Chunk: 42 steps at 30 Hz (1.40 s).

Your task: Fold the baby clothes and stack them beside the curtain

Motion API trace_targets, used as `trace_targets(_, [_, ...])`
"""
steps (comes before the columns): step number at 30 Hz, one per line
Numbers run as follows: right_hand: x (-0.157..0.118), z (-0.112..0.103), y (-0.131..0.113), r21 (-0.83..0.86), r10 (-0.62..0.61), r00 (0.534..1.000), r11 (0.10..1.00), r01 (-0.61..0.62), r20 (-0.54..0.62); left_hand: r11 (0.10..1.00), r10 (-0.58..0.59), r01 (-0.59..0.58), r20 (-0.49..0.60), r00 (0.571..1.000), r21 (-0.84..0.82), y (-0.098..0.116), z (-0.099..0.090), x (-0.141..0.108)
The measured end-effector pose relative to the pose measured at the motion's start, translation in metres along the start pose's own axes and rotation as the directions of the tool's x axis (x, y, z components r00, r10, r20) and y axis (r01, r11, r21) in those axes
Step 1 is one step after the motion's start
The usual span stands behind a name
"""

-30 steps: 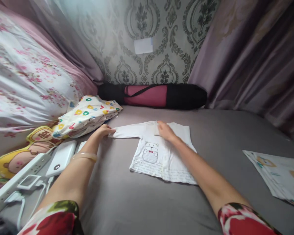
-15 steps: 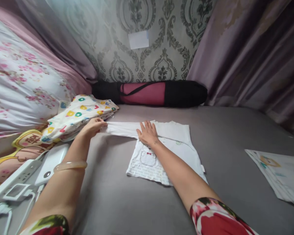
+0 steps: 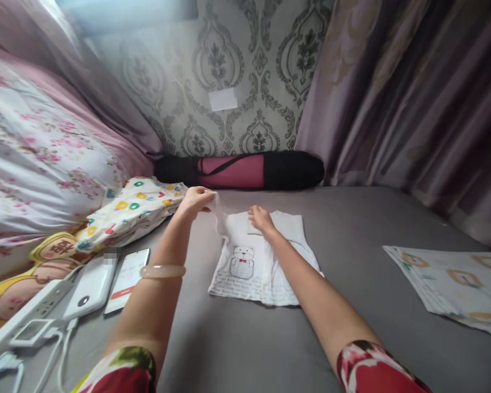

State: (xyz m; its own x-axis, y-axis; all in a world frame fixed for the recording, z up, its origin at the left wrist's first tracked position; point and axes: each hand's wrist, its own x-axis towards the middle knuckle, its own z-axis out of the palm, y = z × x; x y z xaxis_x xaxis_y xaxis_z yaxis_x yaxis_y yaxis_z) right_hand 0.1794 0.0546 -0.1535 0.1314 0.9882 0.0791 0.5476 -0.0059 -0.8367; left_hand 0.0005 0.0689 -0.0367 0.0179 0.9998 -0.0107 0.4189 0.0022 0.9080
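A small white shirt [image 3: 278,267] with a bear drawing and a red bow tie lies spread on the grey sheet. My left hand [image 3: 198,200] is closed on the end of one sleeve [image 3: 220,221] and holds it raised above the shirt's left shoulder. The other sleeve lies folded across the upper chest. My right hand [image 3: 262,219] is over that folded part near the neckline, its fingers loosely bent and a little apart. Whether its fingertips press on the cloth is hard to see.
At left lie patterned clothes [image 3: 137,202], a yellow cartoon cushion [image 3: 24,273], a phone [image 3: 126,281], a white device [image 3: 92,286] and a power strip [image 3: 45,303] with cables. A black-and-pink roll bag [image 3: 229,172] rests by the wall. Folded printed cloth [image 3: 454,278] is at right.
My left hand has moved right and upward, bringing the once outstretched sleeve toward the shirt. My right hand has gone from lying flat to bent fingers. The phone has come into view.
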Motion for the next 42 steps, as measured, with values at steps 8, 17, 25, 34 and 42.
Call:
trace_targets(8, [-0.035,-0.074,0.056,0.785,0.345,0.870,0.398,-0.475,0.351,0.983,0.171,-0.180,0.191,0.967,0.032,-0.002,0.080,0.004])
trace_targets(17, [-0.031,-0.071,0.073,0.815,0.377,0.852,0.315,-0.487,0.363,0.969,0.245,-0.235,0.216,0.945,-0.073,-0.074,0.107,0.042])
trace_targets(25, [-0.025,-0.065,0.083,0.655,0.314,0.943,0.692,-0.305,0.108,0.905,0.214,-0.236,0.101,0.972,0.355,-0.123,0.104,0.041])
trace_targets(34, [-0.016,-0.047,0.105,-0.159,-0.155,0.968,0.979,0.124,-0.198,0.676,0.207,-0.353,0.294,0.933,0.647,-0.142,0.132,0.030])
trace_targets(42, [-0.029,-0.044,0.101,-0.272,-0.054,0.983,0.962,0.004,-0.177,0.628,0.194,-0.382,0.340,0.920,0.678,-0.148,0.131,0.034])
